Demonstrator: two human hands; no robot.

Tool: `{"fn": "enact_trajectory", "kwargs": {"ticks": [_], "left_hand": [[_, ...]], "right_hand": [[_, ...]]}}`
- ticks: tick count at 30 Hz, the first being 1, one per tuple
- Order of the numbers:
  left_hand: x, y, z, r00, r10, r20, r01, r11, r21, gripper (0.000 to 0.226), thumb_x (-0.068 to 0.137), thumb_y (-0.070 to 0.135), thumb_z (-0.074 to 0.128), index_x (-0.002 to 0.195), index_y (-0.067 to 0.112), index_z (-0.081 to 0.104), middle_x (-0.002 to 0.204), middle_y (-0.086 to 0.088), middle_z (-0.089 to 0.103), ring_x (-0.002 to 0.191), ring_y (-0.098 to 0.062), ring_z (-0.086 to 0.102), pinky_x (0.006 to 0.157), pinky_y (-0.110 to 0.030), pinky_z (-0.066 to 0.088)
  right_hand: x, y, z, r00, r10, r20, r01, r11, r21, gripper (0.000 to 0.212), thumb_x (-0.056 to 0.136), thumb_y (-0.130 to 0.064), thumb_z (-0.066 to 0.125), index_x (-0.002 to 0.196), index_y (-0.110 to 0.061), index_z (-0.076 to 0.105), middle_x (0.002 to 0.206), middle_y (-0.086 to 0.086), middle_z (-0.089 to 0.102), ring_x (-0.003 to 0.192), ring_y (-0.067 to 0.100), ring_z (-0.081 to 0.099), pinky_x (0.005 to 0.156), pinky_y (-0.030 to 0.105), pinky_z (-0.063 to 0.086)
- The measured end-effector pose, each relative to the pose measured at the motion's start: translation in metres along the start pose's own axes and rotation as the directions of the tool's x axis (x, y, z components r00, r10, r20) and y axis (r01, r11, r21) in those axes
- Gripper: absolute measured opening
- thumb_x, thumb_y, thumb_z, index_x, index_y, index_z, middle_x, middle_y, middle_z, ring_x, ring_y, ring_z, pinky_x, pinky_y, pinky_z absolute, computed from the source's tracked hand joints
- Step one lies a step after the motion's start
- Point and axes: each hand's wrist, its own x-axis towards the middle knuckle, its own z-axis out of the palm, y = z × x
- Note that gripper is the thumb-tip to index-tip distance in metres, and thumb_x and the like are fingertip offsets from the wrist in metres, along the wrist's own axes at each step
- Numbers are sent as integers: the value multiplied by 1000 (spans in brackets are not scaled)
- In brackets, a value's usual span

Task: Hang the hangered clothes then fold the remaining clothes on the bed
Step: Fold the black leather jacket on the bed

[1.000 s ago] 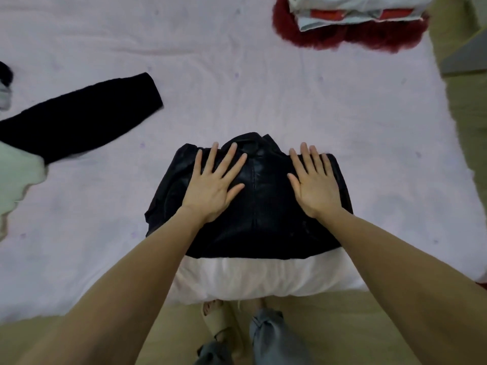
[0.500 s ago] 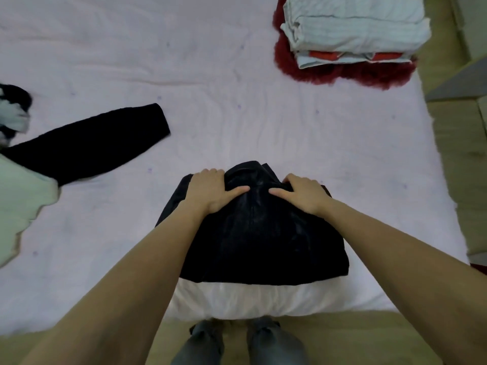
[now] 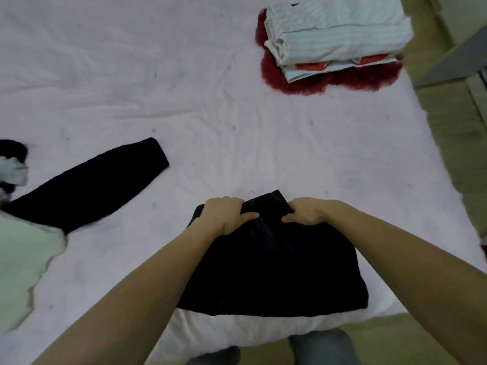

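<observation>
Left hand (image 3: 228,216) and right hand (image 3: 305,213), flat a second ago, now curl over the far edge of the folded black jacket (image 3: 271,262) at the near bed (image 3: 237,114) edge, gripping it; probably lifting toward the folded stack (image 3: 337,35) on the red fluffy garment (image 3: 329,80). Black sleeve (image 3: 89,185) and pale green garment (image 3: 23,259) remain unfolded. No containers visible.

Black garment (image 3: 271,264) under hands: dark cloth, faint sheen, fine ribbing near top edge. Bed sheet (image 3: 210,101): pale pink cloth, matt, softly wrinkled. Black sleeve (image 3: 92,185): matt, slightly fuzzy knit. Red item (image 3: 329,81): shaggy, furry pile. Striped folded cloth (image 3: 340,30): thin, smooth, matt. Pale green fabric (image 3: 23,264): soft, matt. Floor (image 3: 453,127): wood-look, smooth.
</observation>
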Motion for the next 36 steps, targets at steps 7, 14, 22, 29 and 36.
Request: {"fn": "enact_trajectory", "kwargs": {"ticks": [7, 14, 22, 29, 36], "left_hand": [[56, 81, -53, 989, 40, -142, -31, 997, 70, 57, 93, 67, 33, 91, 18, 60, 91, 1, 66, 85, -21, 62, 65, -31, 37], [168, 184, -123, 967, 23, -253, -23, 1000, 2, 54, 98, 59, 28, 106, 13, 55, 100, -7, 68, 91, -29, 61, 78, -35, 32], [239, 199, -168, 926, -155, -344, 132, 987, -90, 50, 101, 51, 30, 120, 7, 45, 111, -14, 65, 102, -33, 59, 95, -42, 35], [210, 215, -114, 767, 70, -638, -16, 996, 90, 62, 100, 49, 21, 151, 14, 27, 158, -10, 23, 147, -32, 18, 119, -50, 14], [237, 189, -87, 938, 21, -345, 14, 995, 99, 68, 95, 62, 8, 154, 30, -6, 161, 6, -14, 148, -32, 0, 119, -54, 0]], "right_hand": [[-33, 72, -57, 984, 34, -176, -40, 999, -31, 31, 101, -31, 43, 122, -12, 55, 124, 10, 59, 111, 27, 55, 90, 33, 42], [-40, 169, -178, 804, 8, -594, -208, 941, -269, 23, 101, -24, 39, 118, -10, 46, 110, 10, 65, 101, 30, 59, 84, 36, 30], [13, 213, -252, 626, -159, -763, -172, 927, -334, 31, 100, -27, 41, 127, -13, 50, 114, 16, 64, 111, 35, 52, 96, 38, 31], [29, 201, -193, 362, -274, -891, 27, 958, -284, 51, 101, -36, 37, 145, -10, 39, 151, 16, 35, 143, 34, 27, 118, 49, 20], [51, 216, -175, 665, -212, -716, -44, 946, -322, 72, 91, -61, -2, 154, -26, -1, 162, 2, -4, 149, 15, -5, 120, 37, -7]]}}
